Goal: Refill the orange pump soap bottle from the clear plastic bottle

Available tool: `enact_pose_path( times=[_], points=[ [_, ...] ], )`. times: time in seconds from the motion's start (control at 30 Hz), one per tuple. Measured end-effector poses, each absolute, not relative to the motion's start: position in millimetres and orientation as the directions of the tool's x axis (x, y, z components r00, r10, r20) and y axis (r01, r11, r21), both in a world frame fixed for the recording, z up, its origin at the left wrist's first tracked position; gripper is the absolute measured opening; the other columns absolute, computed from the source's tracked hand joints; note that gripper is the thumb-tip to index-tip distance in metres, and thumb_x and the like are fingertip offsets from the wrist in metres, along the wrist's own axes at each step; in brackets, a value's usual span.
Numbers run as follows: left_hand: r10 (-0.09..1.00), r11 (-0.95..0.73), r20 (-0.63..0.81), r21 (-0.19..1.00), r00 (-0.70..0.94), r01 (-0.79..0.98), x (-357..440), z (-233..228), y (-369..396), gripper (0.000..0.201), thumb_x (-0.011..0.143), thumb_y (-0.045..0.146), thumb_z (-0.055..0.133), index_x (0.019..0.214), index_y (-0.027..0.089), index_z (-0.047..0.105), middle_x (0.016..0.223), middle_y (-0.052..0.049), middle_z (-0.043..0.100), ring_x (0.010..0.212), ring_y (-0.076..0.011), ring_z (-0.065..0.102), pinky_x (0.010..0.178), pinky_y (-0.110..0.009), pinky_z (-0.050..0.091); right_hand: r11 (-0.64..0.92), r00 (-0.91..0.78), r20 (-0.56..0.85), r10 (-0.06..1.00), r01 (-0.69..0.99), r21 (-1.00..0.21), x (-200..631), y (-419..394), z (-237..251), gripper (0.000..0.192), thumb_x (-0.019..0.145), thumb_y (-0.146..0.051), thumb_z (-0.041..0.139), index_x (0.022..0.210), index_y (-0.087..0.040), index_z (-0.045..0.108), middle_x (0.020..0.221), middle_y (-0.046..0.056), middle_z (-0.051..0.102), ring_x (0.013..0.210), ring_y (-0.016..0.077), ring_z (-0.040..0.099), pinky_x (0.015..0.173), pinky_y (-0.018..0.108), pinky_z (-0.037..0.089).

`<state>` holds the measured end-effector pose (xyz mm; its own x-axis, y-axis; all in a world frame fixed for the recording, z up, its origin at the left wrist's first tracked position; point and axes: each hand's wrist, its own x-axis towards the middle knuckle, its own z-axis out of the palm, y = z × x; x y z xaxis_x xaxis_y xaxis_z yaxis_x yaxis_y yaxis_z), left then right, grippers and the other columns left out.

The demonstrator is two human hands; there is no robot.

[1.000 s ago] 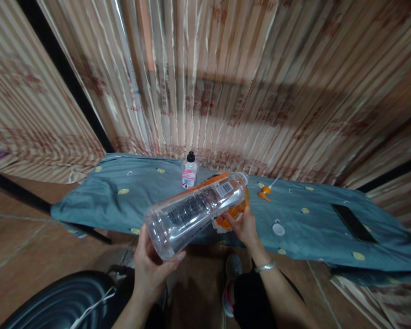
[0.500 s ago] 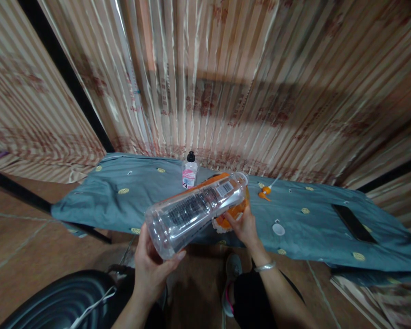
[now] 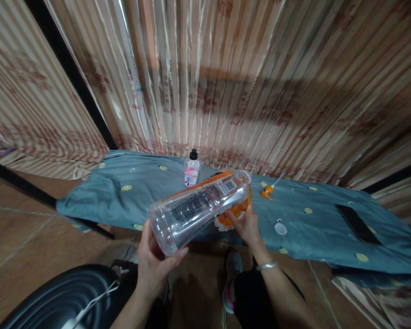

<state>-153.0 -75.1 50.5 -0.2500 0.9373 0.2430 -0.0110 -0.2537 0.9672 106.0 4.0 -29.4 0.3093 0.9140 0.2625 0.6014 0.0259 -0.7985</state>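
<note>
My left hand (image 3: 154, 262) is wrapped around the base of a large clear plastic bottle (image 3: 195, 210), which has a printed label and barcode. It is tilted, its neck pointing right and slightly up. My right hand (image 3: 245, 227), with a silver bangle at the wrist, grips an orange container (image 3: 240, 209) beneath the bottle's neck. Most of that container is hidden, so whether the two mouths touch I cannot tell. An orange pump top (image 3: 267, 191) with a clear tube lies to the right on the cloth. Closer to me rests a round white cap (image 3: 280, 229).
A blue-green cloth (image 3: 140, 176) covers the narrow bench. Standing on it behind the bottle is a small black-capped bottle (image 3: 192, 172); a black phone (image 3: 358, 224) lies at right. A striped curtain (image 3: 205, 82) hangs behind. A black ribbed stool (image 3: 65, 297) stands lower left.
The whole view has shifted slightly, so things appear a little to the right. Both hands keep their holds, and the clear bottle's tilt looks nearly the same.
</note>
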Motion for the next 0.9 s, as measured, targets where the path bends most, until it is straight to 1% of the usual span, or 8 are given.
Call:
enact_pose_path(
  times=[0.13, 0.27, 0.4, 0.57, 0.67, 0.77, 0.9],
  points=[
    [0.922, -0.221, 0.173, 0.97, -0.347, -0.104, -142.6, 54.1, -79.4, 0.079, 0.054, 0.044, 0.09, 0.121, 0.015, 0.059, 0.112, -0.011, 0.073, 0.101, -0.0272, 0.072, 0.087, -0.033, 0.058, 0.009, 0.325, 0.272, 0.906, 0.627, -0.779, 106.8, 4.0, -31.7, 0.076, 0.069, -0.071, 0.069, 0.119, -0.016, 0.052, 0.103, 0.019, 0.075, 0.092, 0.0381, 0.074, 0.075, 0.046, 0.059],
    [0.92, -0.202, 0.137, 0.969, -0.368, -0.144, -136.7, 56.6, -82.8, 0.086, 0.052, 0.05, 0.091, 0.123, 0.015, 0.06, 0.108, -0.01, 0.073, 0.098, -0.0267, 0.072, 0.084, -0.033, 0.059, 0.04, 0.315, 0.313, 0.896, 0.644, -0.764, 107.2, 4.1, -32.8, 0.073, 0.07, -0.072, 0.068, 0.115, -0.017, 0.054, 0.106, 0.019, 0.074, 0.095, 0.0383, 0.073, 0.078, 0.047, 0.058],
    [0.922, -0.202, 0.131, 0.966, -0.364, -0.163, -140.5, 54.4, -81.4, 0.086, 0.052, 0.046, 0.092, 0.125, 0.015, 0.06, 0.107, -0.009, 0.074, 0.095, -0.0257, 0.073, 0.082, -0.033, 0.06, 0.045, 0.317, 0.318, 0.893, 0.641, -0.766, 107.2, 4.5, -32.5, 0.075, 0.07, -0.073, 0.067, 0.117, -0.017, 0.053, 0.106, 0.019, 0.073, 0.095, 0.0375, 0.073, 0.078, 0.047, 0.058],
    [0.942, -0.241, 0.215, 0.968, -0.258, -0.07, -149.2, 50.4, -77.2, 0.077, 0.054, 0.034, 0.09, 0.122, 0.014, 0.059, 0.108, -0.011, 0.074, 0.096, -0.0283, 0.074, 0.08, -0.034, 0.061, 0.06, 0.31, 0.331, 0.891, 0.643, -0.763, 107.2, 5.2, -33.4, 0.076, 0.07, -0.073, 0.069, 0.119, -0.017, 0.053, 0.109, 0.019, 0.073, 0.096, 0.0372, 0.073, 0.08, 0.048, 0.058],
    [0.936, -0.231, 0.192, 0.967, -0.295, -0.104, -147.5, 49.9, -78.0, 0.078, 0.056, 0.036, 0.09, 0.123, 0.015, 0.059, 0.109, -0.011, 0.074, 0.096, -0.0267, 0.074, 0.081, -0.033, 0.06, 0.077, 0.31, 0.352, 0.883, 0.644, -0.761, 106.7, 5.0, -33.9, 0.074, 0.07, -0.072, 0.07, 0.119, -0.018, 0.053, 0.105, 0.018, 0.074, 0.093, 0.0355, 0.074, 0.078, 0.046, 0.059],
    [0.927, -0.232, 0.18, 0.965, -0.331, -0.126, -145.9, 49.1, -78.6, 0.078, 0.057, 0.038, 0.089, 0.124, 0.016, 0.058, 0.113, -0.011, 0.073, 0.101, -0.0261, 0.072, 0.086, -0.032, 0.059, 0.082, 0.306, 0.348, 0.886, 0.636, -0.767, 105.8, 4.4, -33.0, 0.076, 0.071, -0.072, 0.068, 0.121, -0.017, 0.052, 0.106, 0.017, 0.074, 0.093, 0.0349, 0.074, 0.077, 0.045, 0.059],
    [0.94, -0.262, 0.246, 0.964, -0.236, -0.038, -151.7, 46.6, -75.1, 0.074, 0.059, 0.034, 0.088, 0.123, 0.014, 0.056, 0.115, -0.013, 0.073, 0.103, -0.028, 0.073, 0.085, -0.033, 0.06, 0.063, 0.305, 0.327, 0.894, 0.637, -0.768, 105.5, 4.1, -31.2, 0.073, 0.072, -0.07, 0.067, 0.12, -0.017, 0.052, 0.106, 0.017, 0.074, 0.093, 0.0355, 0.074, 0.076, 0.046, 0.059]
  ],
)
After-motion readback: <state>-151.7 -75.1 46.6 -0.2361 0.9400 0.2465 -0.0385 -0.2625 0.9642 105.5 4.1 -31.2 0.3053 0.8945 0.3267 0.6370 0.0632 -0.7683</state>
